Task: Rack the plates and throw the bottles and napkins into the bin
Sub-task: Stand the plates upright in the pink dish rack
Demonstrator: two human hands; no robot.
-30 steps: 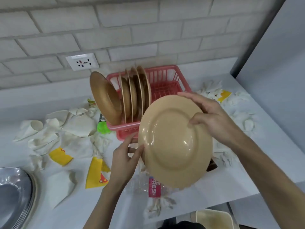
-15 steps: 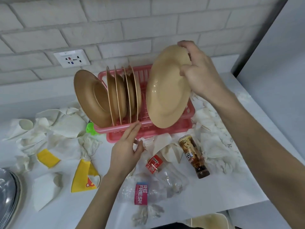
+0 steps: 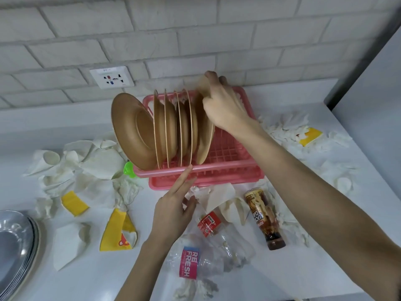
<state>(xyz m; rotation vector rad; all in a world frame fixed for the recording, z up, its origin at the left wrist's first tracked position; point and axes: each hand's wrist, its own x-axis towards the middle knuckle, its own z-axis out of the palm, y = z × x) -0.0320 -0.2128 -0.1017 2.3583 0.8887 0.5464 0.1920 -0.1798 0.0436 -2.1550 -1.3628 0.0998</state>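
Tan round plate (image 3: 205, 146) stands on edge in pink rack (image 3: 225, 168).

We saw a white brick wall (image 3: 195, 29) behind the table (image 3: 303, 268), with a white socket plate (image 3: 111, 77) set low in it, just above the table's far edge. A stack of shiny metal dishes (image 3: 15, 242) sat at the left edge, partly out of view. Three yellow paper scraps lay apart: two left of the middle (image 3: 73, 203) (image 3: 117, 232), and one near the right edge (image 3: 310, 136). A grey panel (image 3: 373, 94) stood along the right side.
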